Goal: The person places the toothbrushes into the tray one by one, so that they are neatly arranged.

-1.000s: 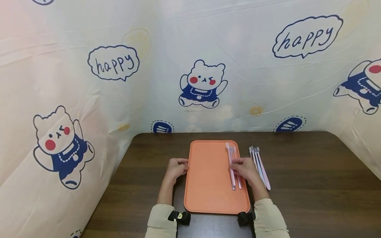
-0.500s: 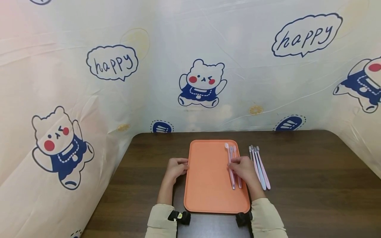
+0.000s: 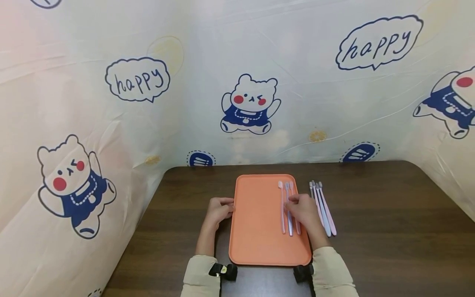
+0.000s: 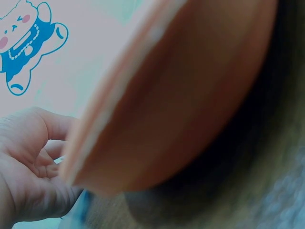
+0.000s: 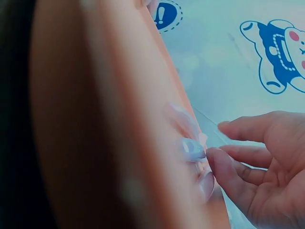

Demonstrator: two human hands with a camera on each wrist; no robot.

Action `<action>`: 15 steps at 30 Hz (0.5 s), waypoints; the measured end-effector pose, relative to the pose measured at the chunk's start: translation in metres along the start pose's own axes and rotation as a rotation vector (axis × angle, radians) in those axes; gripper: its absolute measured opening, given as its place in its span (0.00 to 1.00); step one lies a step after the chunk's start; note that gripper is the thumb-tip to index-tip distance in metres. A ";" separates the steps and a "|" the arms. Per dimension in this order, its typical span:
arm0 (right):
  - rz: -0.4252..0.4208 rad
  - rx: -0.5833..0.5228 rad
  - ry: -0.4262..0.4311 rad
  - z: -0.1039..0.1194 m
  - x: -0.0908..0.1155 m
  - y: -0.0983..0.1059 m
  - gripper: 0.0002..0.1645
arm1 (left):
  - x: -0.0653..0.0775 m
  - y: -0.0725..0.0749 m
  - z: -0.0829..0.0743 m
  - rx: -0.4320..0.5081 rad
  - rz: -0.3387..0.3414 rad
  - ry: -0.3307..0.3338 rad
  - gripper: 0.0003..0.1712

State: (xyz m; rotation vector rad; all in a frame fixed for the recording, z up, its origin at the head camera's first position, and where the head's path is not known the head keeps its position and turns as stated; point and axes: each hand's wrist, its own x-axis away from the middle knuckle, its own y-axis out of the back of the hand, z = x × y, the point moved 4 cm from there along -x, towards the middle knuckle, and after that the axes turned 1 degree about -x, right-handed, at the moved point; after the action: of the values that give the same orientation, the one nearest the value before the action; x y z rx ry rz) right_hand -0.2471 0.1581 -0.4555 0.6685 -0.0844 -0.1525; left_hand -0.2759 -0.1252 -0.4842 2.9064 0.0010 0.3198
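Observation:
An orange tray [image 3: 256, 243] lies upright to me on the table. Three toothbrushes lie along its right side: a pink one [image 3: 282, 218] on the left, a bluish-purple one [image 3: 290, 227] in the middle and another pink one [image 3: 298, 227] partly under my hand. At the tray's left edge, my left hand [image 3: 219, 211] holds the rim; its fingertips are partly hidden by the tray in the left wrist view. My right hand [image 3: 305, 209] reaches over the right rim, and its thumb and a finger pinch the bluish toothbrush [image 5: 191, 149], with the index finger raised apart.
Several more toothbrushes [image 3: 323, 210], pink and bluish, lie side by side on the dark wooden table [image 3: 389, 214], right of the tray. A printed curtain [image 3: 252, 49] stands behind the table and along its sides.
The left pink toothbrush has shifted left and straightened, apart from the others. My right hand has moved slightly left from it onto the middle toothbrush. My left hand stays at the rim.

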 end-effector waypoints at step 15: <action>0.034 -0.081 0.018 -0.004 -0.003 0.003 0.18 | 0.002 0.001 -0.001 0.011 0.004 -0.008 0.20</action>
State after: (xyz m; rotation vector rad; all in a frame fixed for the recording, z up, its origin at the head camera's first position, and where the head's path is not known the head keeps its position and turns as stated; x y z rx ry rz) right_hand -0.2491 0.1634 -0.4569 0.5875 -0.0722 -0.1168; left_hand -0.2746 -0.1260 -0.4826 2.9189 -0.0045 0.3096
